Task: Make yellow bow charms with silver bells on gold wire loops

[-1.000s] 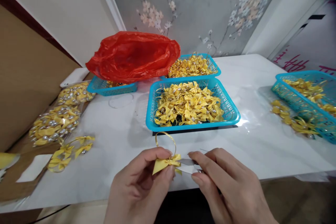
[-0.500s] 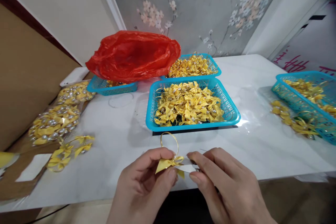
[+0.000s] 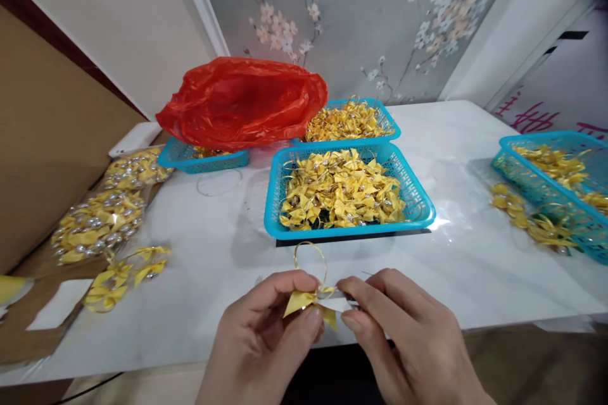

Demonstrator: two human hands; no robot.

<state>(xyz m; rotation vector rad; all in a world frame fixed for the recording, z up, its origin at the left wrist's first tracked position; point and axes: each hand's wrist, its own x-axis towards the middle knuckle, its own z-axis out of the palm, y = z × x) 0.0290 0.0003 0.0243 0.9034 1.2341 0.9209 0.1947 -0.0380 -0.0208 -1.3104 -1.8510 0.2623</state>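
Note:
Pinched between the thumb and fingers of my left hand (image 3: 270, 329) is a yellow ribbon bow (image 3: 299, 301), with a loop of thin gold cord standing up from it. My right hand (image 3: 403, 323) is closed on a small metal tool (image 3: 335, 304) with a flat, pale, pointed tip. That tip lies against the right side of the bow; my fingers hide the rest, so its exact kind cannot be made out. Both hands are above the table's front edge. Just beyond them, a blue basket (image 3: 351, 232) holds a heap of similar yellow bows (image 3: 344, 190) with silvery beads.
A red plastic bag (image 3: 237, 104) lies over a blue basket at the back left. Another blue basket (image 3: 392, 133) of bows stands behind, and one (image 3: 546, 171) at the right. Bagged bows (image 3: 97, 221) and loose bows (image 3: 111, 285) lie left on the white table (image 3: 190, 304).
The bow and both hands have shifted very slightly right and down in view. More of the pale tool tip and the hanging ribbon tail shows. The grips are the same.

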